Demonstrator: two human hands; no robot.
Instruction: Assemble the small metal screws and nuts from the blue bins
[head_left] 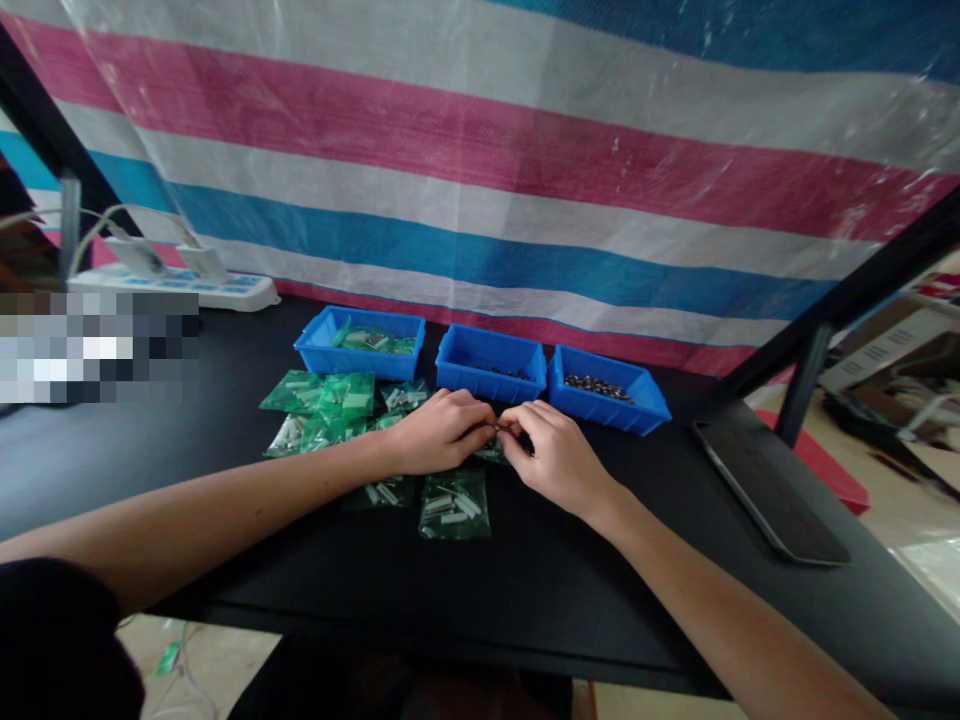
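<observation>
The left hand (442, 430) and right hand (556, 455) pinch a small part (496, 428) together, near the middle blue bin (489, 381).

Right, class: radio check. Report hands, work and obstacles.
Left hand, right hand: both pinching small part, mostly hidden. Bags around left hand. Bins just beyond.

No text, label, brand or number can be read. Beyond the right hand (559, 455), past the edge of the bench (570, 600), a pale carton (862, 365) bears small dark marks (889, 340), too blurred to make out.
</observation>
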